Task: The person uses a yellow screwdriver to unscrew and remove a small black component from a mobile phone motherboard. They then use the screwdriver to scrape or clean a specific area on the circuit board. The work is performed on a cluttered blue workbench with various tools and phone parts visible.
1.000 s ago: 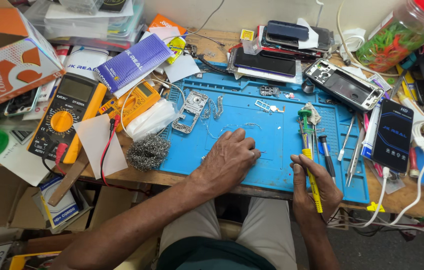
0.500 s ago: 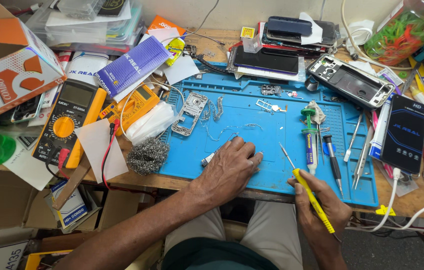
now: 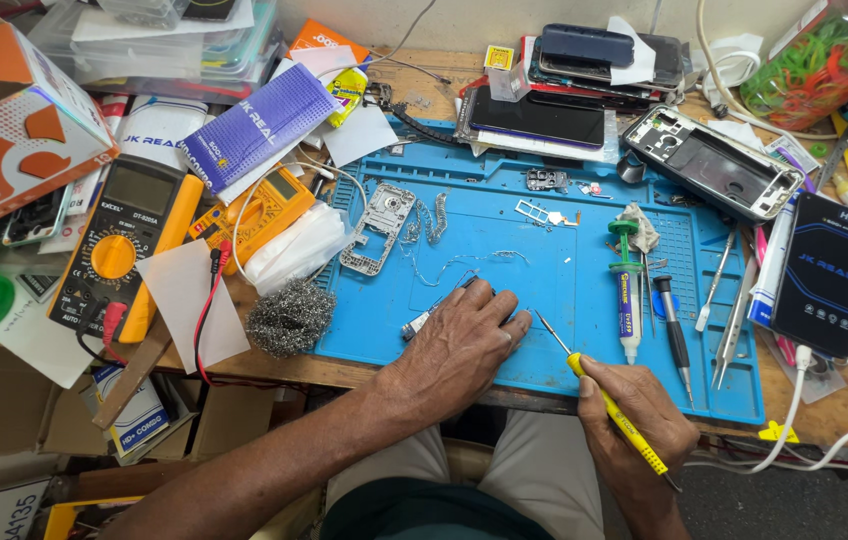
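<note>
The left hand lies palm down on the blue silicone repair mat, fingers curled narrow over a small silver-and-black metal part whose end pokes out by the thumb side; how firmly the fingers pinch it cannot be told, since the hand hides most of it. The right hand is closed around a slim yellow-handled soldering iron, gripped pen-fashion low on the handle, its thin metal tip aimed up and left, just beside the left fingertips.

To do this well, the left hand should press the part flat on the mat so it cannot skate, with fingertips kept back from the hot tip. The iron works best steadied by resting the right wrist on the mat's front edge and brought in at a shallow angle. The ball of steel wool near the left wrist is handy for wiping the tip, and the upright flux syringe with a green cap stands near the iron
</note>
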